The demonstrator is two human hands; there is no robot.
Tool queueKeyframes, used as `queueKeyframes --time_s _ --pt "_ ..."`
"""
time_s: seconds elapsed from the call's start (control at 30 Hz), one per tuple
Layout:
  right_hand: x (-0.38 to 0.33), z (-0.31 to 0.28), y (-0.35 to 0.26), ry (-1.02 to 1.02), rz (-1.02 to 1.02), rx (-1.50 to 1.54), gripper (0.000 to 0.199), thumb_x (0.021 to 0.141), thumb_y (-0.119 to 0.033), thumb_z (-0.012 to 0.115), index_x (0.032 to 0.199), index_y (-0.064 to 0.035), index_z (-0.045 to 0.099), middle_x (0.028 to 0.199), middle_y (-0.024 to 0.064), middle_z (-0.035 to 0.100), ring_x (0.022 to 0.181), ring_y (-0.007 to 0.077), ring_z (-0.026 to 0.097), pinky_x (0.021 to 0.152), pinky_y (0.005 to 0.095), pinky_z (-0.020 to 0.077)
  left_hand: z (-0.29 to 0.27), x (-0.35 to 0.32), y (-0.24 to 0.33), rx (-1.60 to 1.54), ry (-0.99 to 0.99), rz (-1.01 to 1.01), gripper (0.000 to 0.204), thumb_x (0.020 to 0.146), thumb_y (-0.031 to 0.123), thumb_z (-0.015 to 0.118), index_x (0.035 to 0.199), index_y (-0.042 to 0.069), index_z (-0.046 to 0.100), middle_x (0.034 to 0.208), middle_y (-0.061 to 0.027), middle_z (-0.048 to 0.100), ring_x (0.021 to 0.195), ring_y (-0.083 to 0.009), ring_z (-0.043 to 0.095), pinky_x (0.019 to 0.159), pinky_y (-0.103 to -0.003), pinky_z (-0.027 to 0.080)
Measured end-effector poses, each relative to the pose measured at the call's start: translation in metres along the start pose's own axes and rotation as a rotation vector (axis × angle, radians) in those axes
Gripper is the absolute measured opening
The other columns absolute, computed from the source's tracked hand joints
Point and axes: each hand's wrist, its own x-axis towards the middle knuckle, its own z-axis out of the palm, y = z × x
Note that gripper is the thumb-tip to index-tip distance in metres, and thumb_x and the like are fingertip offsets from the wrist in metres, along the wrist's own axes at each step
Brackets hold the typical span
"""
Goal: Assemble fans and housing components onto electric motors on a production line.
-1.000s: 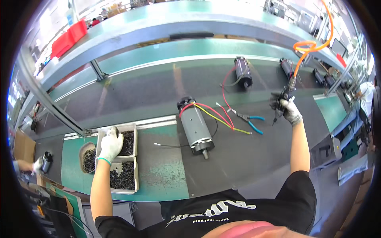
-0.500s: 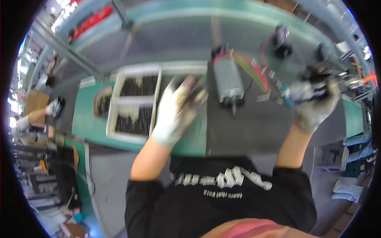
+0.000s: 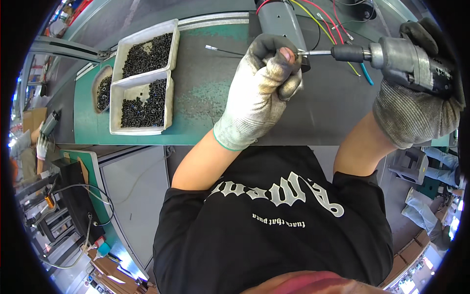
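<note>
My gloved right hand [image 3: 416, 115] grips a power screwdriver [image 3: 406, 63], held level with its long bit [image 3: 319, 53] pointing left. At the tip of that bit, my gloved left hand [image 3: 262, 88] has its thumb and fingers pinched together. Whatever is between them is too small and covered to make out. A bare fingertip shows through the left glove. Just beyond the left hand lies a grey cylindrical motor [image 3: 281, 23], its near end partly hidden by the fingers. Red and yellow-green wires [image 3: 313, 15] trail from it to the right.
Two white trays [image 3: 171, 93] of small black parts stand on the left of the bench, with a smaller bowl [image 3: 95, 93] of parts beside them. A dark part [image 3: 364, 9] with leads lies at the far right. Another person's gloved hand [image 3: 42, 147] shows at the far left.
My left hand has moved from beside the trays to the screwdriver's tip, and its fingers have closed in a pinch. The screwdriver has come nearer the left hand. The whole view has shifted.
</note>
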Motion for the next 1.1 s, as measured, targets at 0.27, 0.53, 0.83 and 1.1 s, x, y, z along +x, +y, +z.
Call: queueKeyframes --time_s 0.27,0.53,0.83,1.1 --pt "-0.017 -0.011 0.014 0.067 -0.026 -0.174 0.032 0.081 -0.017 0.064 0.102 0.0034 0.052 0.104 0.0138 0.050 0.093 0.0235 0.048 0.078 0.0342 0.0474 0.004 0.000 -0.004 0.541 0.022 0.009 0.027 0.096 0.030 0.064 0.097 0.004 0.058 0.079 0.0011 0.052 0.063 -0.0066 0.043 0.057 -0.021 0.036" --pt "-0.039 -0.054 0.002 0.149 0.008 -0.390 0.033 0.082 -0.016 0.064 0.104 0.0052 0.052 0.106 0.0163 0.051 0.096 0.0257 0.050 0.081 0.0368 0.0481 -0.019 -0.033 -0.037 0.112 -0.029 -0.542 0.036 0.097 0.041 0.061 0.095 0.005 0.057 0.075 0.0020 0.051 0.056 -0.0058 0.041 0.051 -0.021 0.032" --pt "-0.029 -0.069 0.033 0.123 0.000 -0.615 0.034 0.083 -0.016 0.064 0.106 0.0071 0.053 0.109 0.0192 0.053 0.098 0.0281 0.052 0.084 0.0397 0.0488 -0.013 -0.015 -0.063 0.066 0.706 -0.439 0.031 0.102 0.033 0.053 0.103 0.003 0.057 0.066 0.0047 0.039 0.054 -0.0068 0.035 0.060 -0.024 0.040" --pt "-0.025 -0.082 0.049 0.068 -0.016 -0.783 0.035 0.084 -0.015 0.063 0.108 0.0088 0.053 0.111 0.0217 0.054 0.101 0.0302 0.054 0.087 0.0423 0.0494 -0.026 -0.023 -0.060 -0.391 0.540 -0.411 0.031 0.106 0.022 0.045 0.110 -0.008 0.055 0.066 0.0033 0.039 0.055 -0.0055 0.031 0.057 -0.020 0.036"
